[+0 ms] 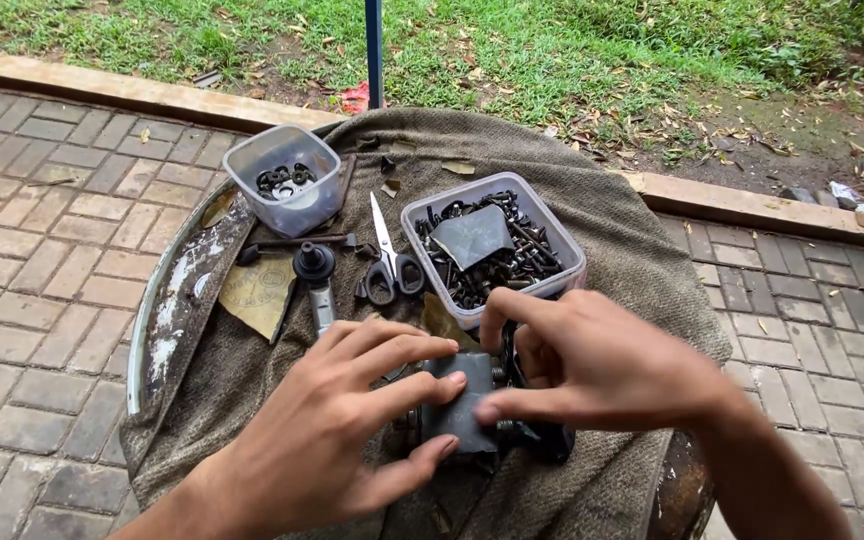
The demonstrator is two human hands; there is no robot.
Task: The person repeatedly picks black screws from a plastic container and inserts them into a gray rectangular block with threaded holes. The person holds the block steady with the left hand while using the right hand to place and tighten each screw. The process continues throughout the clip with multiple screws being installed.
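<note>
Before you: a dark grey square rubber patch (459, 412), black-handled steel scissors (388, 262), two clear plastic tubs of black metal hardware (497, 245), coarse grey-brown burlap cloth (612, 240), grey-brown brick paving (42, 250), green grass (512, 50).

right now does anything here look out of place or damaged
Two things stand out. A loose grey sheet scrap lies tilted on the dark bolts in the larger tub, and the round table's rim shows flaking paint where the brown cloth leaves it bare.
</note>
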